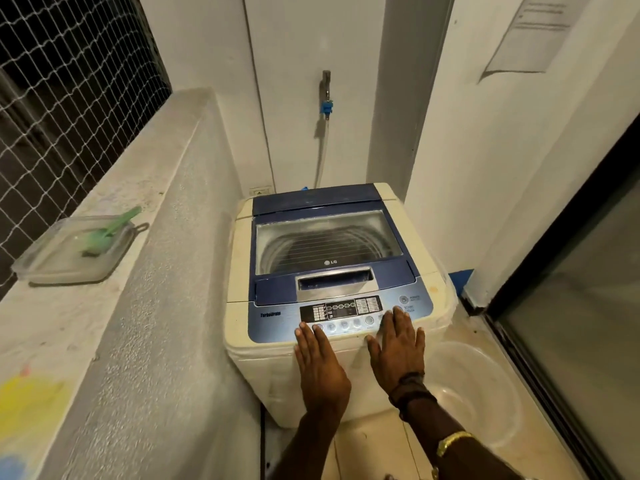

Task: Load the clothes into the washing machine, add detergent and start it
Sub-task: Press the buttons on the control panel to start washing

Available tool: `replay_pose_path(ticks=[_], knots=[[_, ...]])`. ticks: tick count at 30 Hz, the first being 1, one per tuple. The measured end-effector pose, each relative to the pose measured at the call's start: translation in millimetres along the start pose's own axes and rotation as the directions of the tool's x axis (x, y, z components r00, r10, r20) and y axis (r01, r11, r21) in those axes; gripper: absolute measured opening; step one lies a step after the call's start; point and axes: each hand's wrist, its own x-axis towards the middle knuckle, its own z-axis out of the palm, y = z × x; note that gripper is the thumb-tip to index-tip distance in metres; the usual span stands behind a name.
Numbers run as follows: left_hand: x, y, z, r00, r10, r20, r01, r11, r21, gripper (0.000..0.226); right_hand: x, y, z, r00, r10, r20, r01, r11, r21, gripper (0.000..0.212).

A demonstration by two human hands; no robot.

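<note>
Our two hands lay nearest us, both flat with fingers straight and spread, gripping nothing. The left hand [320, 362] rested its fingertips on the row of round buttons at the near edge of the control panel [341, 311]. The right hand [398, 348] reached just beside the start button [399, 309] at the panel's right end.

The washing machine [239, 265] stood in the far corner with its lid [329, 240] shut. Through the lid's window we saw only ribbed drum wall — the drum's bottom was hidden, so we could not tell whether the clothes were inside. No clothes showed elsewhere, and we saw none in the clear plastic basin [478, 393] on the floor to the right. On the ledge [156, 271] to the left sat a shallow clear container [52, 268] with a green scoop [110, 230] in it. We judged loading and detergent most likely done and the start yet to come. Whether the panel was lit we could not tell.

Room was tight. The machine's left side stood close against the ledge, its right side near the white wall, and the basin took up the floor between machine and glass door [571, 323]. Above the lid the way was open up to the tap [326, 84] and hose [322, 157] on the far wall — room enough to raise the lid.
</note>
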Motion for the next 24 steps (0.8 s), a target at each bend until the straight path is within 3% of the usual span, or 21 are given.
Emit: replay_pose_path(ticks=[6, 11, 19, 24], knots=[[-5, 2, 2, 1.0, -0.008, -0.024, 0.009, 1.0, 0.006, 0.107, 11, 5, -16, 0.991, 0.056, 0.121, -0.046, 0.996, -0.082, 0.077], [-7, 6, 6, 0.999, -0.036, -0.038, 0.037, 0.999, 0.02, 0.097, 25, 14, -24, 0.991, 0.126, 0.052, -0.118, 0.984, -0.131, 0.065], [-4, 12, 16, 0.991, -0.08, -0.108, 0.086, 0.995, 0.046, 0.082, 34, 14, -23, 0.99, 0.123, 0.073, -0.114, 0.986, -0.122, 0.067], [-5, 16, 14, 0.989, -0.104, -0.106, 0.111, 0.992, 0.056, 0.084, 32, 17, -22, 0.991, 0.103, 0.084, -0.092, 0.988, -0.125, 0.075]])
